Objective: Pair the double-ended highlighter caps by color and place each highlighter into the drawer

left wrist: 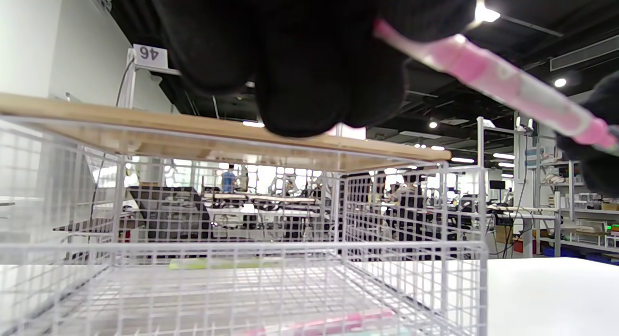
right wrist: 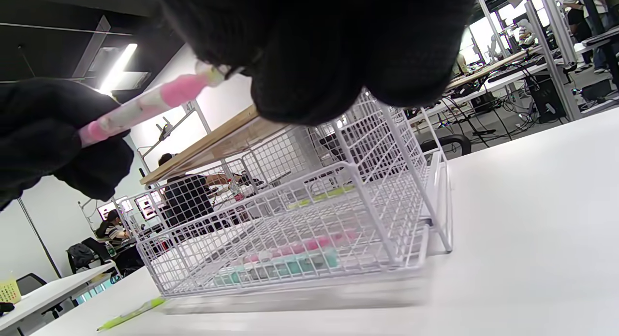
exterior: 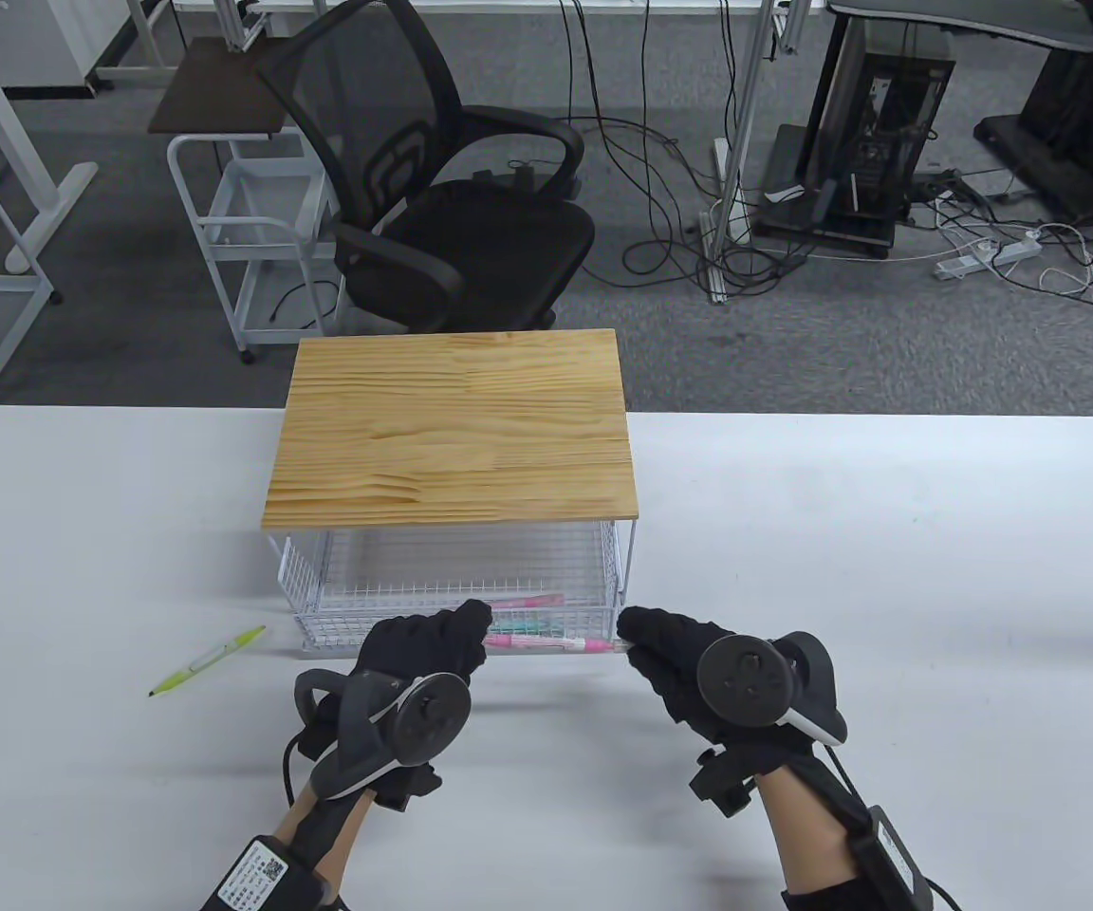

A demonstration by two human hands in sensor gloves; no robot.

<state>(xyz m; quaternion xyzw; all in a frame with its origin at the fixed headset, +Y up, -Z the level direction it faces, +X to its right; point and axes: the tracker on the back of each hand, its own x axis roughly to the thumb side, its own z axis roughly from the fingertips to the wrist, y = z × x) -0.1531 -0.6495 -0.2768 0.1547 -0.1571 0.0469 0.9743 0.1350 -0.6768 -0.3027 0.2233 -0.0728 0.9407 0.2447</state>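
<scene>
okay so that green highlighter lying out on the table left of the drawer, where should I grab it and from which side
Pinch the green highlighter across its middle, coming straight down from above. It lies flat and slanted on the bare table, well apart from the wire drawer, so both long sides are free. The left hand is nearer.

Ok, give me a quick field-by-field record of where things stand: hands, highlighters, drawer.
left hand: grips one end of the pink highlighter
right hand: pinches the other end
pink highlighter: held level between both hands, above the drawer's front edge
drawer: white wire, pulled open under the wooden top
in drawer: a pink highlighter, a teal one, a yellow-green one further back
on table: green highlighter, left of drawer
</scene>
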